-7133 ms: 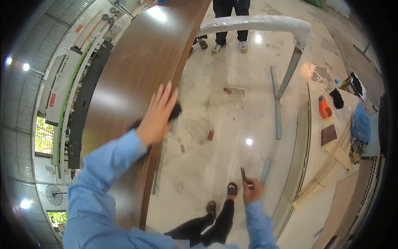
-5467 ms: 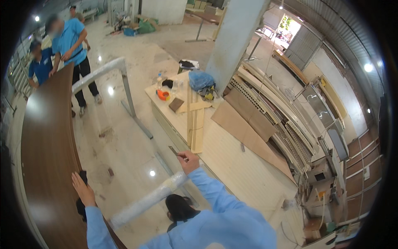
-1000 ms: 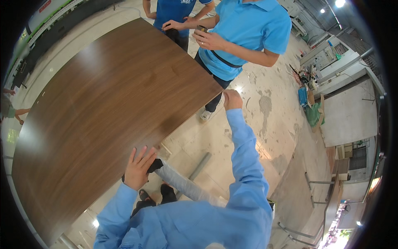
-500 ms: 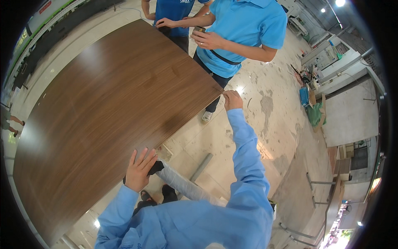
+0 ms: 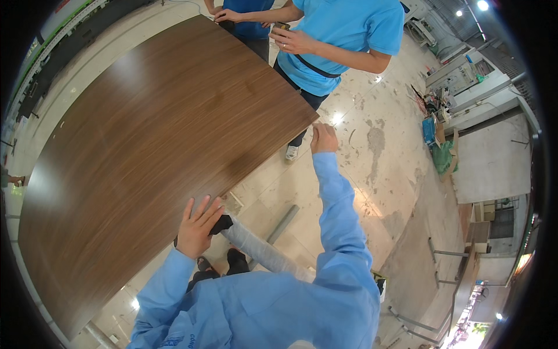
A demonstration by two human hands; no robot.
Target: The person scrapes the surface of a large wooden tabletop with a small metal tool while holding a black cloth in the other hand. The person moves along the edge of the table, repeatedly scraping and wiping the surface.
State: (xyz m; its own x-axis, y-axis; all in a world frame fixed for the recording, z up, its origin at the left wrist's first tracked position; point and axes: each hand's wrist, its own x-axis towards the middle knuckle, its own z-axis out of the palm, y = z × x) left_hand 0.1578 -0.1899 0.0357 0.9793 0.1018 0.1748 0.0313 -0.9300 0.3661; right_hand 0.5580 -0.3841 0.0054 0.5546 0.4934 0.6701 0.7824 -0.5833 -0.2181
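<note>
A large brown wood-grain panel (image 5: 157, 134) fills the left and middle of the head view. My left hand (image 5: 197, 228) lies on its near edge with fingers stretched and spread. A black piece (image 5: 221, 224) shows beside and behind that hand; how the two meet is hidden. From it, a tube or roll in whitish plastic film (image 5: 256, 247) slants down toward my body. At the panel's right corner is my right hand (image 5: 324, 138), its fingers curled together just under the corner. What they pinch, if anything, is too small to make out.
Across the panel, a person in light blue (image 5: 325, 35) holds a small dark and yellow device (image 5: 281, 27); their other hand is at the far corner. Behind stands a person in darker blue (image 5: 247, 29). A grey tube (image 5: 283, 224) lies below the panel's edge.
The panel's right corner sits slightly higher and farther right in view. My right hand's fingertips show a little below that corner instead of right at it. My left hand remains on the near edge.
</note>
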